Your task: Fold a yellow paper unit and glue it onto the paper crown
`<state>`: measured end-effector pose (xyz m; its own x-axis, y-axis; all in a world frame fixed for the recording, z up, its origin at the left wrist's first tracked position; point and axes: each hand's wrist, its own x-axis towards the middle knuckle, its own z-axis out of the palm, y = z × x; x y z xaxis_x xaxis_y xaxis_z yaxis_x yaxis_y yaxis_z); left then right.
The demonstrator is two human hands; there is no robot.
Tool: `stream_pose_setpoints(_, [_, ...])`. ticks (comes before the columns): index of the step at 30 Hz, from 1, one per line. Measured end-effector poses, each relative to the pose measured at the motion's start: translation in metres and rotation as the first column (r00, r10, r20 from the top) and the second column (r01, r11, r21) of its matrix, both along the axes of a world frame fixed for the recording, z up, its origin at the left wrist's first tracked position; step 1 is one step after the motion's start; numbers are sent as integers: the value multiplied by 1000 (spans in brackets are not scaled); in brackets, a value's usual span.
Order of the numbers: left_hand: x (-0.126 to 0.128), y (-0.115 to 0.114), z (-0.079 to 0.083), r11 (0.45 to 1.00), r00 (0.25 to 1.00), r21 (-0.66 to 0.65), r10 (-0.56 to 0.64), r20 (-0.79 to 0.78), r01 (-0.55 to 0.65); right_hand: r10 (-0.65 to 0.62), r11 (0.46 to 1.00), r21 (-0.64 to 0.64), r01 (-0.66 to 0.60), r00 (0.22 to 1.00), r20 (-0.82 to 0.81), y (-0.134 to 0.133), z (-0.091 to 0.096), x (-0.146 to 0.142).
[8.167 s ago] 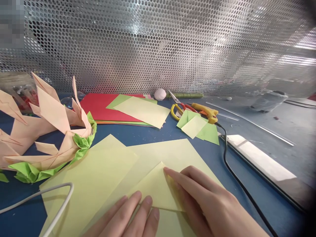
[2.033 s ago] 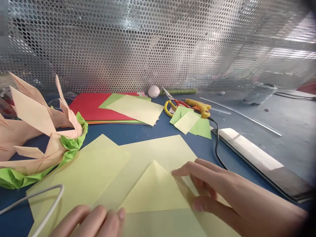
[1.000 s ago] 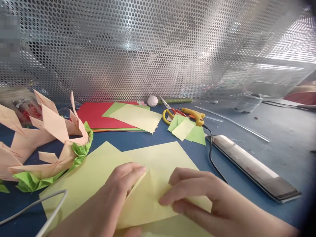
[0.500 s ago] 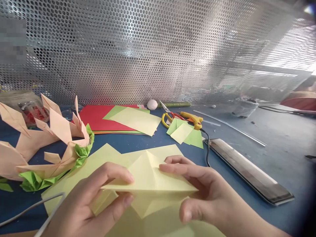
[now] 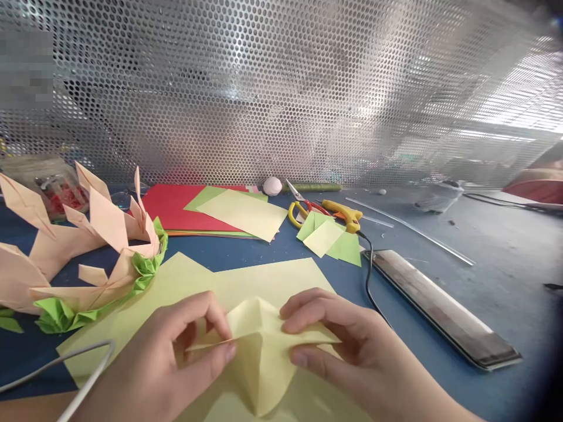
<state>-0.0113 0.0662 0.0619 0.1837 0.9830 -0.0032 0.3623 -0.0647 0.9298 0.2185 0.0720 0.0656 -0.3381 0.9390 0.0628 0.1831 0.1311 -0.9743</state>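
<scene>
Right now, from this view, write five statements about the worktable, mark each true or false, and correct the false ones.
1. The left hand and right hand both hold the creased pale-yellow paper. True.
2. A pale-pink, pointed folded-paper ring stands left of the flat bright-red paper sheets. True.
3. Nothing covers those red sheets. False: a cream rectangular paper sheet overlies part of them.
4. The yellow plastic glue gun trails a thin black cord. True.
5. The right hand grips a metal tool. False: the metal-bladed scissors lie apart from both hands.
</scene>
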Motion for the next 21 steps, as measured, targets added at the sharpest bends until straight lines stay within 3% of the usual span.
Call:
stream_pose_setpoints(3, [-2,-3,-10,972,986,233,12,-168,28,-22,997,72,18,998,55,3,-2,-2])
stream_pose_setpoints(6, [-6,-4,-15,935,973,345,0,-230,82,-24,996,88,18,998,64,2,-7,-3])
stream_pose_setpoints(10, [-10,1,-16,892,930,353,-164,-328,281,-28,994,111,12,989,143,-1,-16,0])
stream_pose_setpoints(12, [-10,3,-16,868,915,378,-183,-360,323,-31,985,175,-1,984,178,-2,-19,1])
stream_pose_setpoints(15, [-7,2,-16,877,935,391,-157,-317,280,-58,956,293,3,983,177,-3,-22,0])
stream_pose_setpoints(18, [-3,0,-16,911,955,339,-156,-251,237,-77,950,311,25,985,155,-4,-25,-2])
stream_pose_setpoints(21, [-2,-1,-15,892,960,394,-131,-246,222,-93,935,354,27,981,170,-5,-24,-5])
